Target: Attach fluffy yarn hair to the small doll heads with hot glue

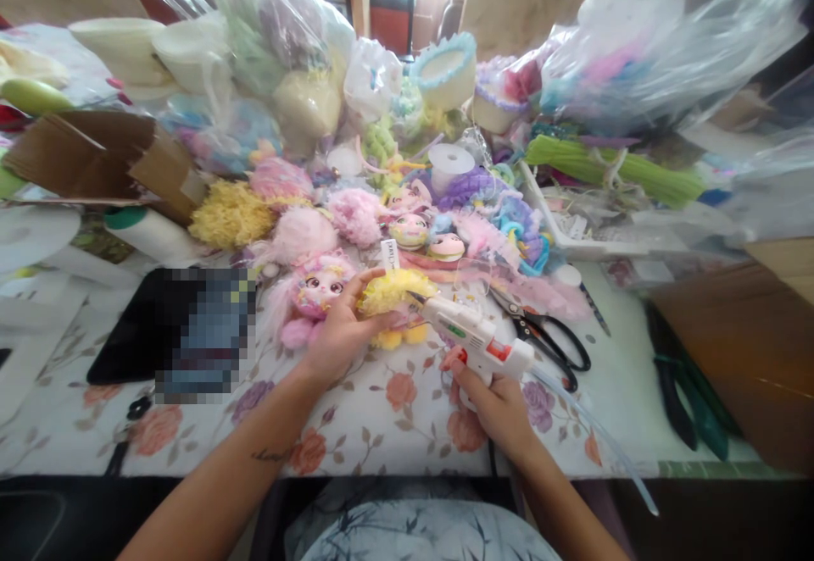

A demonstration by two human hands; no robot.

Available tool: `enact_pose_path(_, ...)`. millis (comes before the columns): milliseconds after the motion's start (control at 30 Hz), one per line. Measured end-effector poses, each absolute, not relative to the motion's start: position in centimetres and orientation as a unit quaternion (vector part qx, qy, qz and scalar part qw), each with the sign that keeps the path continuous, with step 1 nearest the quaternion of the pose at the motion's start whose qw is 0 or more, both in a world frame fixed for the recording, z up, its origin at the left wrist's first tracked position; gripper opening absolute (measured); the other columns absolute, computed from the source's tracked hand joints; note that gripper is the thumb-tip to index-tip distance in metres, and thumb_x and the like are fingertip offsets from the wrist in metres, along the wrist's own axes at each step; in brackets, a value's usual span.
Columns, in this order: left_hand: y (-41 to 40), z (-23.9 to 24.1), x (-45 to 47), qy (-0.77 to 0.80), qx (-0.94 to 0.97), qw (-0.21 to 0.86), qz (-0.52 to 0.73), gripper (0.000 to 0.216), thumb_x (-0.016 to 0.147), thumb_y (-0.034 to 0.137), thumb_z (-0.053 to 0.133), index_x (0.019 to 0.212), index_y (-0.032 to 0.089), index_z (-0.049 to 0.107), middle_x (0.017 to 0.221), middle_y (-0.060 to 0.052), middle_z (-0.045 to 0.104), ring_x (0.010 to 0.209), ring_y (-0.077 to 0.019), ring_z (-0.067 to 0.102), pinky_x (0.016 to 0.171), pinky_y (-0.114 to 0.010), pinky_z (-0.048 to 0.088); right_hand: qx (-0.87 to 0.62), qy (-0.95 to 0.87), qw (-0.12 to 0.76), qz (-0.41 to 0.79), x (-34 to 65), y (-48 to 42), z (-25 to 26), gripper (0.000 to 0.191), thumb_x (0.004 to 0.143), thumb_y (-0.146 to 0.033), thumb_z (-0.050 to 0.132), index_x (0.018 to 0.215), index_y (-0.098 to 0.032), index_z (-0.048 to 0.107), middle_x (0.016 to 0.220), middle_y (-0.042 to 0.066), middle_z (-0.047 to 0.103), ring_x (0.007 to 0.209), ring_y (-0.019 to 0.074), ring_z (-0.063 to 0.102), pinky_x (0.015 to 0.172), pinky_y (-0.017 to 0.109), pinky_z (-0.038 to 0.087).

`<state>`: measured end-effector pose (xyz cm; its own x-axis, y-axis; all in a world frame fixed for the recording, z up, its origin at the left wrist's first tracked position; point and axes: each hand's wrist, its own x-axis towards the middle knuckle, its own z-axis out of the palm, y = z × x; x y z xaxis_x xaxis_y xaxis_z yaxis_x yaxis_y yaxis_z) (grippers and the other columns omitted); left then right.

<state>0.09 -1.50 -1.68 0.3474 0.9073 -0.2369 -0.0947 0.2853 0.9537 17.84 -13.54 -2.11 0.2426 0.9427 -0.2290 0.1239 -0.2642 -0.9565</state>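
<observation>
My left hand [343, 328] is closed around the side of a small fluffy yellow doll [398, 290] with yellow feet, which has a white tag standing up at its top. In my right hand [489, 404] is a white hot glue gun [474, 332], its trigger under my fingers. The gun's nozzle meets the doll's yellow fluff or hovers just at it; I cannot tell which. A long clear glue stick [598, 434] trails out of the gun's back. Beside my left hand sits a pink doll [321, 290] with big eyes.
Black-handled scissors [550, 332] lie right of the glue gun. Doll heads [445, 246], pompoms [356, 213] and yarn crowd the back. A tablet [136, 324] lies at left, a cardboard box [731, 349] stands at right, and a white tray [547, 213] sits behind the scissors.
</observation>
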Motion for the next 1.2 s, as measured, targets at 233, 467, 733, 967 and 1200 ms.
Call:
enact_pose_path(233, -1.53, -1.53, 0.03, 0.434, 0.474, 0.671, 0.37, 0.076, 0.065, 0.027, 0.081, 0.132, 0.026, 0.045, 0.101, -0.003, 0.068, 0.082, -0.0177, 0.067, 0.07, -0.026, 0.055, -0.645, -0.414, 0.444, 0.464, 17.86, -13.58, -2.13, 0.03, 0.086, -0.045, 0.056, 0.076, -0.017, 0.06, 0.054, -0.001, 0.056, 0.049, 0.0105, 0.048, 0.049, 0.022, 0.039)
enact_pose_path(467, -1.54, -1.7, -0.04, 0.432, 0.472, 0.673, 0.37, 0.081, 0.066, 0.028, 0.08, 0.137, 0.027, 0.041, 0.104, -0.004, 0.068, 0.082, -0.0178, 0.067, 0.07, -0.027, 0.056, -0.646, -0.418, 0.442, 0.461, 17.93, -13.77, -2.45, 0.031, 0.086, -0.046, 0.056, 0.076, -0.017, 0.06, 0.055, -0.001, 0.057, 0.052, 0.0113, 0.05, 0.051, 0.023, 0.041)
enact_pose_path(733, -1.53, -1.84, -0.03, 0.431, 0.469, 0.675, 0.372, 0.08, 0.066, 0.026, 0.081, 0.136, 0.028, 0.042, 0.103, -0.003, 0.067, 0.083, -0.0176, 0.067, 0.07, -0.026, 0.056, -0.652, -0.422, 0.438, 0.454, 17.91, -13.58, -2.19, 0.032, 0.086, -0.045, 0.056, 0.073, -0.017, 0.06, 0.054, -0.001, 0.056, 0.051, 0.0115, 0.049, 0.051, 0.024, 0.041)
enact_pose_path(967, -1.54, -1.72, -0.05, 0.427, 0.471, 0.676, 0.373, 0.076, 0.066, 0.026, 0.08, 0.133, 0.026, 0.045, 0.102, -0.004, 0.067, 0.082, -0.0173, 0.067, 0.07, -0.026, 0.056, -0.654, -0.412, 0.445, 0.452, 17.83, -13.62, -2.34, 0.034, 0.084, -0.047, 0.057, 0.069, -0.017, 0.059, 0.054, 0.0, 0.056, 0.053, 0.0128, 0.052, 0.054, 0.025, 0.043)
enact_pose_path(1200, -1.53, -1.68, -0.02, 0.423, 0.465, 0.682, 0.373, 0.077, 0.066, 0.026, 0.081, 0.133, 0.027, 0.044, 0.101, -0.003, 0.068, 0.083, -0.0183, 0.068, 0.071, -0.027, 0.057, -0.647, -0.403, 0.446, 0.469, 17.89, -13.67, -2.46, 0.03, 0.084, -0.047, 0.058, 0.082, -0.017, 0.064, 0.055, -0.001, 0.057, 0.052, 0.0127, 0.051, 0.053, 0.025, 0.042)
